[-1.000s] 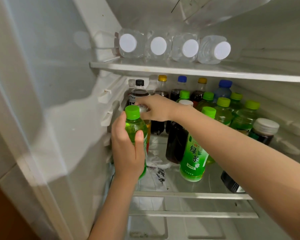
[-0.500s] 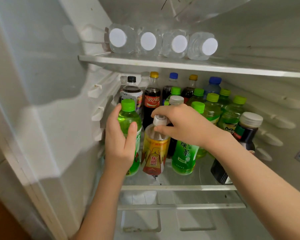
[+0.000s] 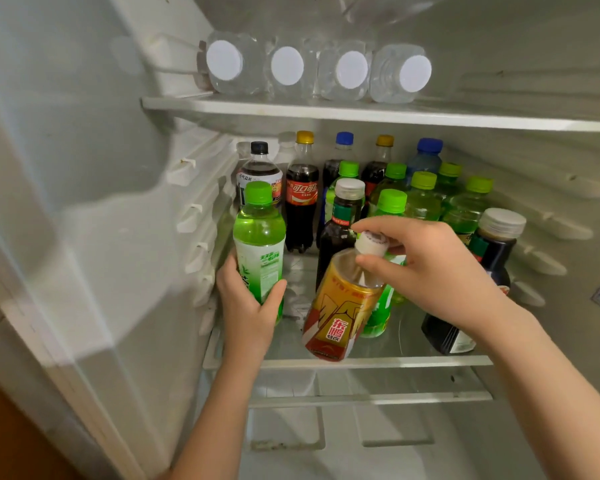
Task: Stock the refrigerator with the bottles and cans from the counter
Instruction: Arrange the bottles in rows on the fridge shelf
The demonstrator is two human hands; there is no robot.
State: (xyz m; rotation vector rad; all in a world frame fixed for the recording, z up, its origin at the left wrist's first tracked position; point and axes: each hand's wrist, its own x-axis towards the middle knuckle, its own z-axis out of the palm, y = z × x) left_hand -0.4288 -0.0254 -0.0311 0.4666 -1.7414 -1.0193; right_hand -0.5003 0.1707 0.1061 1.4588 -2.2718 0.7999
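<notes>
1. One refrigerator (image 3: 118, 168) is seen open, and its white left wall is lined with shelf rails.
2. Two shelves are seen inside: an upper shelf (image 3: 326, 112) and, below it, a glass middle shelf (image 3: 395, 361).
3. Four water bottles (image 3: 350, 69) are laid on their sides on the upper shelf, side by side, with their white caps turned to the near side.
4. Many standing bottles are crowded onto the far and right parts of the middle shelf. Cola bottles (image 3: 302, 202) are lined along the far side, green-capped bottles (image 3: 423, 199) are packed right of centre, and a dark bottle (image 3: 492, 251) with a white lid is stood at the near right.
5. The right hand (image 3: 437, 268) is reached in from the near right. Its thumb and fingertips are pinched on the white cap (image 3: 371, 242) of the gold bottle (image 3: 336, 306).
6. The left hand (image 3: 246, 306) is wrapped round the lower body of the green tea bottle (image 3: 258, 237), with the thumb pressed on the bottle's right side. The other fingers are hidden behind it.
7. The gold bottle is held tilted, top towards the right, with its base at the near edge of the middle shelf. Whether the base touches the glass cannot be told.
8. The green tea bottle is held upright at the near left of the middle shelf, just beside the left wall. Its base is hidden by the hand.
</notes>
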